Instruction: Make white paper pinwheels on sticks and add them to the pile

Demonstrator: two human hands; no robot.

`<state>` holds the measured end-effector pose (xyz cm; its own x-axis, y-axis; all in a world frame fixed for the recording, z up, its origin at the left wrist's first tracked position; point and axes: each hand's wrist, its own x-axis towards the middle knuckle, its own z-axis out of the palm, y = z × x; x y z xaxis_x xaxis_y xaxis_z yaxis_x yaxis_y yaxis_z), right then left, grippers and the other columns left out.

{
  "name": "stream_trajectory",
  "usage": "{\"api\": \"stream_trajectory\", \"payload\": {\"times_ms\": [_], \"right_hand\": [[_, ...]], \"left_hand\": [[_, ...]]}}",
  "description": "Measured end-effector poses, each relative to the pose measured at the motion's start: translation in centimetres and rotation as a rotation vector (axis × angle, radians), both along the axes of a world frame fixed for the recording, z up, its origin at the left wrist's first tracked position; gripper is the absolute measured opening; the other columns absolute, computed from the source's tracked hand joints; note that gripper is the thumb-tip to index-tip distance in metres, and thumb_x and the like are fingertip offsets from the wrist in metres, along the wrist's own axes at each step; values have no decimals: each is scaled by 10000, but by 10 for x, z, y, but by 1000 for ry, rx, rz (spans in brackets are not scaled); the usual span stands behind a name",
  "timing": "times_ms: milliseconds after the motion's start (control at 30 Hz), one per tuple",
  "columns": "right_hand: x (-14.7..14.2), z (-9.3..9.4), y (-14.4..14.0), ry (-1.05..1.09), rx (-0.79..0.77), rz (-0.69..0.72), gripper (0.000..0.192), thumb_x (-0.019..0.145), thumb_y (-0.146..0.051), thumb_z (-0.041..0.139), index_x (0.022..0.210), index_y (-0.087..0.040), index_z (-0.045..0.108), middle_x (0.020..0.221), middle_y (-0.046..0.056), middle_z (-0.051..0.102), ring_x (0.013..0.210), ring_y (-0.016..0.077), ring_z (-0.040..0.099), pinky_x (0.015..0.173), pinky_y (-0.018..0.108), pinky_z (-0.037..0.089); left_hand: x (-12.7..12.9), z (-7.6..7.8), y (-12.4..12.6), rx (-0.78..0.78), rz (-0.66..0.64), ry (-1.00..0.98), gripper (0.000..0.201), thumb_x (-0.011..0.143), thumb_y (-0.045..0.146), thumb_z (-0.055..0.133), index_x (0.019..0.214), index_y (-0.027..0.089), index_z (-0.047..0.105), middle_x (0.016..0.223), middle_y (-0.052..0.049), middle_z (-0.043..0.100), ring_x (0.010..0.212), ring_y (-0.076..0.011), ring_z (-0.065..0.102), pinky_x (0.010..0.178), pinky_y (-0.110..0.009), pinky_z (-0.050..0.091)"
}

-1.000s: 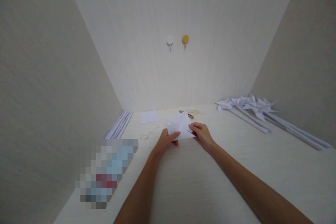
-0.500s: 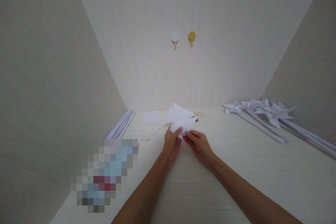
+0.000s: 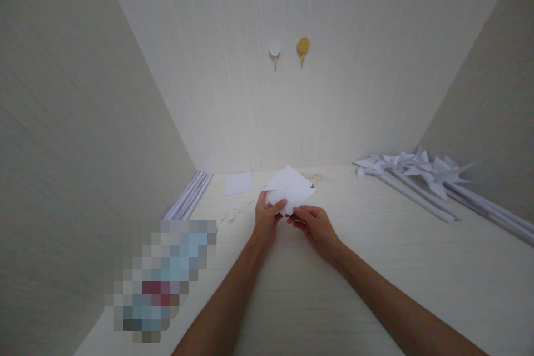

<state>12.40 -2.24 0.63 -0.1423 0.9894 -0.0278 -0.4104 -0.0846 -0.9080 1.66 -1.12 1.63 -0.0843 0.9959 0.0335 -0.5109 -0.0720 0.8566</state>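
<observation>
A white sheet of paper (image 3: 287,181) is held up over the middle of the work surface, with one corner pointing away from me. A cut or fold line crosses it, splitting it into an upper and a lower part. My left hand (image 3: 266,221) grips the lower left edge, thumb on top and fingers underneath. At the bottom corner, my right hand (image 3: 316,228) pinches the paper between thumb and index finger. The other right fingers are curled below, partly hidden.
Left of the paper lies a flat white square sheet (image 3: 238,183). Rolled paper sticks (image 3: 188,196) rest by the left wall, near a pixelated object (image 3: 167,278). Several paper pinwheels (image 3: 438,172) on sticks lie at the right. Two hooks, white (image 3: 274,48) and yellow (image 3: 303,45), are on the back wall.
The two parts of the paper have come closer together, and its far corner has shifted right. Both hands still hold it. The view has tilted slightly.
</observation>
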Motion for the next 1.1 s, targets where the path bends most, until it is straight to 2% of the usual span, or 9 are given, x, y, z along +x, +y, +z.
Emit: {"api": "stream_trajectory", "payload": {"times_ms": [100, 233, 367, 700, 867, 1100], "right_hand": [[1, -3, 2, -87, 39, -26, 205, 546, -337, 687, 517, -139, 642, 523, 24, 622, 514, 95, 538, 539, 232, 397], [1, -5, 2, -189, 76, -74, 195, 563, -328, 667, 519, -140, 639, 521, 26, 625, 507, 103, 537, 543, 244, 405], [1, -2, 1, -242, 89, -103, 174, 560, -310, 657, 516, -144, 629, 516, 21, 622, 508, 108, 535, 551, 253, 410], [1, -3, 1, -279, 102, -65, 138, 529, -267, 671, 540, -142, 616, 503, -2, 598, 499, 102, 506, 539, 248, 383], [2, 4, -1, -312, 105, -5, 105, 531, -244, 654, 541, -148, 613, 515, -14, 597, 513, 98, 505, 551, 245, 387], [1, 2, 0, -272, 127, 43, 82, 488, -202, 671, 527, -168, 608, 527, -20, 595, 527, 101, 508, 562, 245, 392]], "left_hand": [[-2, 0, 2, 4, 19, 36, 525, 526, 184, 673, 1006, 169, 462, 776, 6, 594, 543, -81, 541, 462, -191, 421], [-3, -2, 3, -37, 108, 121, 799, 531, 175, 679, 1238, 200, 306, 812, -11, 619, 556, -85, 554, 478, -187, 430], [-3, -5, 3, -43, 125, 179, 929, 502, 139, 692, 1304, 183, 225, 792, -32, 644, 558, -102, 570, 499, -199, 441], [-3, -4, 2, 11, 106, 124, 965, 485, 144, 709, 1310, 155, 209, 877, -89, 660, 691, -150, 614, 577, -221, 466], [-3, -3, 1, 16, 139, 123, 968, 484, 173, 721, 1307, 144, 212, 884, -105, 660, 730, -174, 620, 595, -236, 468], [-6, -5, 5, 12, 175, 133, 941, 530, 186, 705, 1317, 164, 190, 840, -71, 662, 661, -137, 602, 542, -204, 447]]}}
